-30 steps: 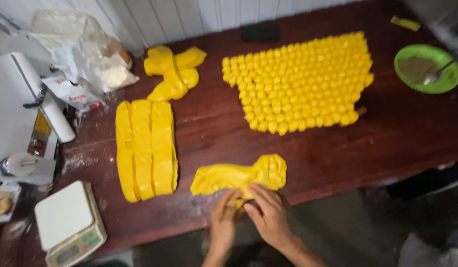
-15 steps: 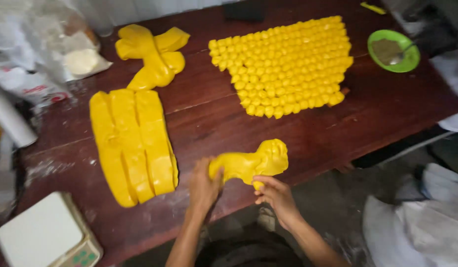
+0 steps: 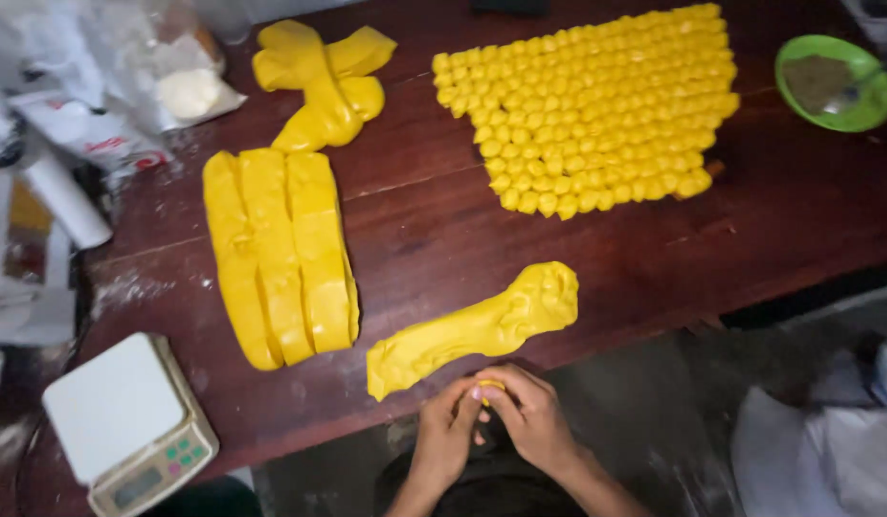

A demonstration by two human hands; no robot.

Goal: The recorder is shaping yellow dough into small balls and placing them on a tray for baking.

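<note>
Dark wood table; green bowl w/ brown stuff & spoon at far right; white scale at near-left corner; clear plastic bags w/ a white lump at far left, red-and-white packet beside them; white roll at left edge; flour dusting on the wood nr it.

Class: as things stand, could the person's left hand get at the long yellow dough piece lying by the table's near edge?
Probably yes. The left hand sits just below the long yellow dough piece, with nothing between them, though both hands are pinching a small yellow dough bit.
</note>
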